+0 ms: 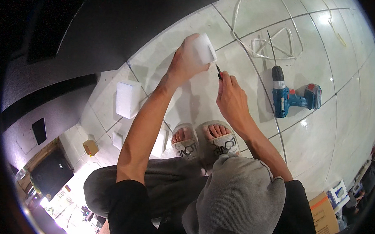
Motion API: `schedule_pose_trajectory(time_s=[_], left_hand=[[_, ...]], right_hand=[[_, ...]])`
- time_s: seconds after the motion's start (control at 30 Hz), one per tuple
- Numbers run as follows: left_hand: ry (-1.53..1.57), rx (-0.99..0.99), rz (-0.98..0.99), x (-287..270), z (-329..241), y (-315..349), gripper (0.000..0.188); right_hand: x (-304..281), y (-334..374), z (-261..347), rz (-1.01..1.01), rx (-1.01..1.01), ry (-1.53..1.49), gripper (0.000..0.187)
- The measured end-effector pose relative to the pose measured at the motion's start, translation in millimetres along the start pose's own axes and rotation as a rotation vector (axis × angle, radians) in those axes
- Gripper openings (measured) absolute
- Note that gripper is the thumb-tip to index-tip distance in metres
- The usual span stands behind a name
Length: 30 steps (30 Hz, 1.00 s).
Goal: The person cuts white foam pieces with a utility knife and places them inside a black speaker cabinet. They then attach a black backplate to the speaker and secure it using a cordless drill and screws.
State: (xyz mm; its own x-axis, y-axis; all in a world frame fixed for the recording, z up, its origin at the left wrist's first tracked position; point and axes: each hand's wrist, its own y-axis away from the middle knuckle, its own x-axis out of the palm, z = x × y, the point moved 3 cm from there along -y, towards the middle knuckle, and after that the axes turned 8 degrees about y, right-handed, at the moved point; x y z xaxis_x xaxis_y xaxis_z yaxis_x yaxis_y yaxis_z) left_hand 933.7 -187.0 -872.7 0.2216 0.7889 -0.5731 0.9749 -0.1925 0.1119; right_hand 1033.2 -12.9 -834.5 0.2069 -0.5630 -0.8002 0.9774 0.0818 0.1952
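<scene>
White foam blocks are lying on pale floor tiles [319,134] at far left, one big block [128,99] by the dark wall panel [99,35], smaller ones nearer the person's knee. A small cardboard box [89,147] is sitting beyond them.

Moving right, the left hand [184,62] is gripping a white block [204,48], fingers wrapped round its near side, holding it up off the floor w/ one face turned toward the other hand. The right hand [230,98] is closing tight on a thin dark tool [218,71], its tip poking up just beside the block's lower corner; can't tell if it's a blade or a pen, nor whether it is touching the foam. Both feet in grey sandals [205,145] are resting below the hands, the person squatting.

Further right, a blue cordless drill [291,96] w/ a long bit is lying on its side, well apart from the hands, next to loops of white cable [277,41]. A cardboard carton [325,214] is showing at bottom right.

Judging by the grip, working the block cleanly calls for keeping it steady, left fingers clear of the tool's path, and the tip moving in short controlled strokes away from the palm.
</scene>
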Motion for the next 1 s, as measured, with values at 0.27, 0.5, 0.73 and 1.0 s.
schedule_pose_trajectory(time_s=[0.27,0.5,0.73,1.0], left_hand=[[-0.023,-0.021,0.031,1,3,-1,0.105],[0.000,-0.032,0.045,1,4,-1,0.104],[0.007,-0.008,0.025,1,4,-2,0.103],[0.042,-0.026,0.040,-3,-5,-1,0.101]], right_hand=[[10,2,-13,-0.016,-0.027,-0.028,0.023],[18,-2,-23,-0.029,-0.044,-0.038,0.024],[30,-3,-33,-0.013,-0.052,-0.025,0.024],[34,-4,-34,-0.076,-0.078,-0.058,0.025]])
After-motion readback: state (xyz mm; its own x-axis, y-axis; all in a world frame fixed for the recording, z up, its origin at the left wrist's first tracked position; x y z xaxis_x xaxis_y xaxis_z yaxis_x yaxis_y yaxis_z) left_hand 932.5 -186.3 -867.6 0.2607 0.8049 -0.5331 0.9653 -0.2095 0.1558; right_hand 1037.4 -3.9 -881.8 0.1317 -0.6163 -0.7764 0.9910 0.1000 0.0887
